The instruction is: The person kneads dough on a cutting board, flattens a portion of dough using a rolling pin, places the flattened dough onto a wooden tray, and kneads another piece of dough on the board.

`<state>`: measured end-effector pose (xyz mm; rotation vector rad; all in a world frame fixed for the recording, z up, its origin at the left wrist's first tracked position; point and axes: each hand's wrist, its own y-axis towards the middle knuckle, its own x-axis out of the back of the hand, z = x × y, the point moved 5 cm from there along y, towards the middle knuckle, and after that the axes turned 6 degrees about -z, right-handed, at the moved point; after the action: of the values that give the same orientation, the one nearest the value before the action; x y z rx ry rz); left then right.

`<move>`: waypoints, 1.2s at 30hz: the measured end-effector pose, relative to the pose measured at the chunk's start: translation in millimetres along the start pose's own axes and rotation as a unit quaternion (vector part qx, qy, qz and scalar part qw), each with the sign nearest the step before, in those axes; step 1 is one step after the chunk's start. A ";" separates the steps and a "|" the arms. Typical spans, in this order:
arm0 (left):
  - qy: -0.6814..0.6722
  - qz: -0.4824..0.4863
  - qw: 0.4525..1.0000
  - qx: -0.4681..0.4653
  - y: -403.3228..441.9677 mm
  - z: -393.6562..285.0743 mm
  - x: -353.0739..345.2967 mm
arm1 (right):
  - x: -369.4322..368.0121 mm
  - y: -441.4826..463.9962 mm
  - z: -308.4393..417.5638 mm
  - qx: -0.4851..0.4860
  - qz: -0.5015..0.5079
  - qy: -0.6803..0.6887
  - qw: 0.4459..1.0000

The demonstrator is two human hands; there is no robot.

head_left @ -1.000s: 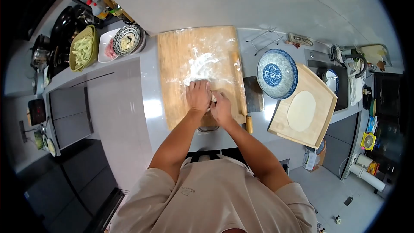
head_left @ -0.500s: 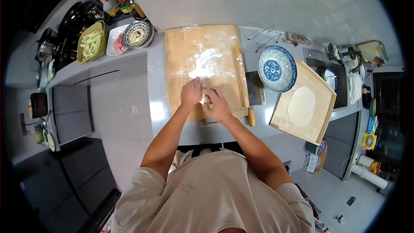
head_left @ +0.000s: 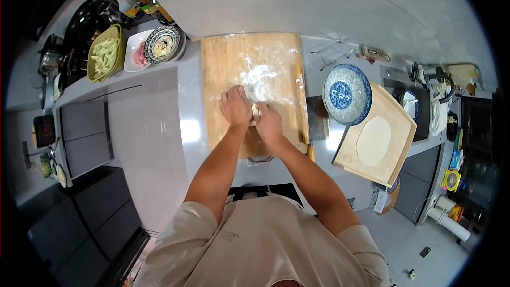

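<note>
A small pale piece of dough [head_left: 256,111] shows between my two hands on the floured wooden board [head_left: 223,58]. My left hand [head_left: 235,106] presses against its left side, fingers held together and curled over. My right hand [head_left: 269,122] closes on it from the right with bent fingers. Most of the dough is covered by the hands. White flour [head_left: 261,77] lies scattered just beyond them. Along the board's right side rests a rolling pin [head_left: 300,90], and a flat dark cleaver blade [head_left: 319,118] lies beside the board.
To the right, a blue-patterned bowl [head_left: 348,94] overlaps a wooden tray [head_left: 348,160] carrying a flat round dough sheet [head_left: 374,141]. At the left stand a green basket of pale vegetable strips [head_left: 104,56], a white dish of meat [head_left: 139,56] and a patterned bowl [head_left: 162,45]. A sink [head_left: 422,114] is far right.
My left hand has flattened over the dough, and my right hand has drawn in beside it. The dough stays between them. The whole view has shifted slightly.
</note>
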<state>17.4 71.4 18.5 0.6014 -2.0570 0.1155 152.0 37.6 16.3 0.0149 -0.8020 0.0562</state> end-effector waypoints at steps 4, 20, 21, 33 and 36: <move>-0.060 0.032 0.997 0.039 4.3 8.3 -3.1 | 5.3 22.2 17.0 -0.004 0.068 -0.061 0.996; -0.007 -0.047 0.988 -0.146 -50.2 38.5 33.9 | -16.8 -56.1 13.5 0.006 0.001 0.074 0.997; 0.016 -0.041 0.990 -0.134 -42.2 35.8 29.2 | -18.5 -52.5 11.7 0.002 -0.015 0.064 0.998; -0.191 0.223 0.942 0.162 12.4 56.6 6.2 | 10.7 3.4 51.8 0.033 0.037 -0.007 0.999; -0.132 0.245 0.952 0.126 -33.6 49.7 35.3 | 14.3 -47.5 54.8 0.038 0.040 0.024 0.998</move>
<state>-20.9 13.4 15.6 0.2497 -2.4384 0.6244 125.2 -11.1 65.1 0.0523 -0.7526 0.1629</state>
